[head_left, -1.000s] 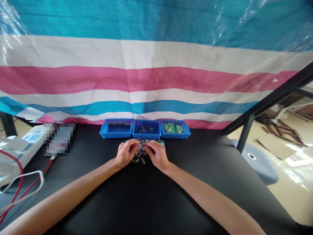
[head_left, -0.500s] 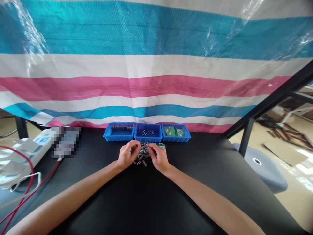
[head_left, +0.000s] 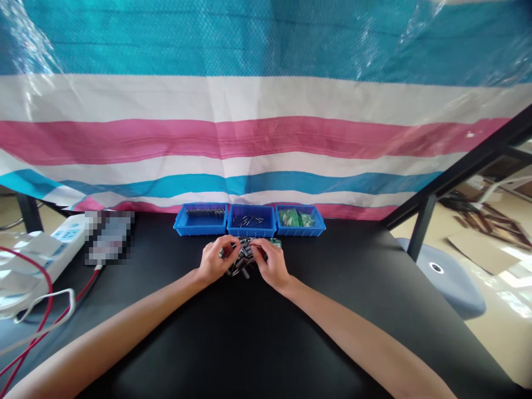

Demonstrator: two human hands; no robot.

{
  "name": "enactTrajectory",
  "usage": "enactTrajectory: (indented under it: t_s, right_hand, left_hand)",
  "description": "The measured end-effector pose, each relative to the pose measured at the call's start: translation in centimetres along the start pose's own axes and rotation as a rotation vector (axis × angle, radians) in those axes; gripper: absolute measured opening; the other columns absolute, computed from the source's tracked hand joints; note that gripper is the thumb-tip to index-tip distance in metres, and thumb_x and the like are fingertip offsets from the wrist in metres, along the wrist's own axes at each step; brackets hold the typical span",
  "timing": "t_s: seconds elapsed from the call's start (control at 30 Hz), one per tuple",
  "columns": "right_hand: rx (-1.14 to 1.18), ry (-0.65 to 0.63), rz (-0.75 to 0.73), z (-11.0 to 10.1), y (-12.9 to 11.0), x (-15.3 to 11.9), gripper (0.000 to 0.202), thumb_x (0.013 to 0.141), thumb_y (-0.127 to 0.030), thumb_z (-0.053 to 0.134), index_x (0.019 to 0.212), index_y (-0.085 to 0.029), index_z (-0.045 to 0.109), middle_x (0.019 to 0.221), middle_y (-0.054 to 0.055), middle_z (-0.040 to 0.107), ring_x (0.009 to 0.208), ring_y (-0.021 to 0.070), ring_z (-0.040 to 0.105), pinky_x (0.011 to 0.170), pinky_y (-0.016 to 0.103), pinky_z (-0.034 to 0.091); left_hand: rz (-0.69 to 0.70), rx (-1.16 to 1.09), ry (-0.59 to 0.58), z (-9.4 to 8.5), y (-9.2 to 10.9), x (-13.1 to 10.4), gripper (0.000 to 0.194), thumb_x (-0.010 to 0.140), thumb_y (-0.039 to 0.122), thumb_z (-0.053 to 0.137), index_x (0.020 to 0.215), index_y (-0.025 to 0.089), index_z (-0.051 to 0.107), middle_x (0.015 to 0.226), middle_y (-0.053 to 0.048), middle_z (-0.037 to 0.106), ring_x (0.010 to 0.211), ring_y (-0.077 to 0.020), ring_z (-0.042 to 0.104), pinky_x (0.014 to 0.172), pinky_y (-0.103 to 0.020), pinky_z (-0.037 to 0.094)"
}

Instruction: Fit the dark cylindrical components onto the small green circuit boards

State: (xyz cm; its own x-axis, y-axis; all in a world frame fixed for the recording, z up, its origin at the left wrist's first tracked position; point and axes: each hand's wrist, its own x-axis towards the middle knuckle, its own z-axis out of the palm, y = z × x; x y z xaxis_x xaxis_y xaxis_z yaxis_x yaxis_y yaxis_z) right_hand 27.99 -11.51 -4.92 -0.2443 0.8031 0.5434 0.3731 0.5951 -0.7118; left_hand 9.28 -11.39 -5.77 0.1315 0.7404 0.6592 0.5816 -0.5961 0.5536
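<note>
A pile of small dark cylinders and thin metal pieces [head_left: 240,268] lies on the black table between my two hands. My left hand [head_left: 216,259], at the pile's left side, has its thumb and fingers curled together; a small pale-green bit shows by the fingers, but what they pinch is too small to name. Across from it, my right hand [head_left: 270,263] is closed in a pinch over the pile's right side, and its fingertips hide whatever is in them. Behind the right hand's fingers a green circuit board [head_left: 276,243] shows in part.
Behind the pile stand a blue bin with small metal cylinders [head_left: 200,225], a blue bin with thin pins [head_left: 252,229] and a blue bin with green packets [head_left: 301,228]. A power strip [head_left: 66,235] and red cable [head_left: 50,299] lie left. A striped sheet [head_left: 257,138] hangs behind.
The camera view has shifted slightly. My hands stay at the pile, with only small movements of the fingers; the left fingertips reach a little further over it.
</note>
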Motion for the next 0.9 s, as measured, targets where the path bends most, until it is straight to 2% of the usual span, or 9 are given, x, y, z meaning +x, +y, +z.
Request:
enactTrajectory:
  t_s: [0.33, 0.7, 0.9]
  right_hand:
    - [0.007, 0.028, 0.007, 0.19, 0.15, -0.02, 0.018, 0.093, -0.025, 0.05, 0.098, -0.019, 0.066, 0.09, 0.006, 0.072, 0.077, 0.0174, 0.069, 0.071, 0.027, 0.055]
    - [0.041, 0.041, -0.009, 0.25, 0.18, -0.14, 0.017, 0.093, -0.023, 0.053, 0.1, -0.021, 0.068, 0.094, 0.006, 0.073, 0.085, 0.0192, 0.07, 0.077, 0.029, 0.056]
    - [0.043, 0.038, 0.023, -0.02, 0.05, 0.01, 0.017, 0.092, -0.024, 0.052, 0.096, -0.02, 0.068, 0.088, 0.006, 0.072, 0.076, 0.0177, 0.067, 0.071, 0.028, 0.054]
  left_hand:
    - [0.019, -0.019, -0.011, -0.05, 0.34, 0.42, 0.013, 0.09, 0.029, 0.056, 0.095, 0.018, 0.061, 0.086, -0.002, 0.072, 0.056, -0.0065, 0.059, 0.06, -0.019, 0.05]
    - [-0.014, -0.038, 0.029, 0.1, -0.02, 0.41, 0.014, 0.087, 0.029, 0.062, 0.096, 0.018, 0.062, 0.089, -0.002, 0.071, 0.058, -0.0075, 0.061, 0.06, -0.02, 0.052]
    - [-0.005, -0.086, 0.032, 0.04, 0.28, 0.52, 0.015, 0.086, 0.026, 0.064, 0.098, 0.019, 0.061, 0.087, 0.0, 0.072, 0.053, -0.0063, 0.058, 0.059, -0.02, 0.051]
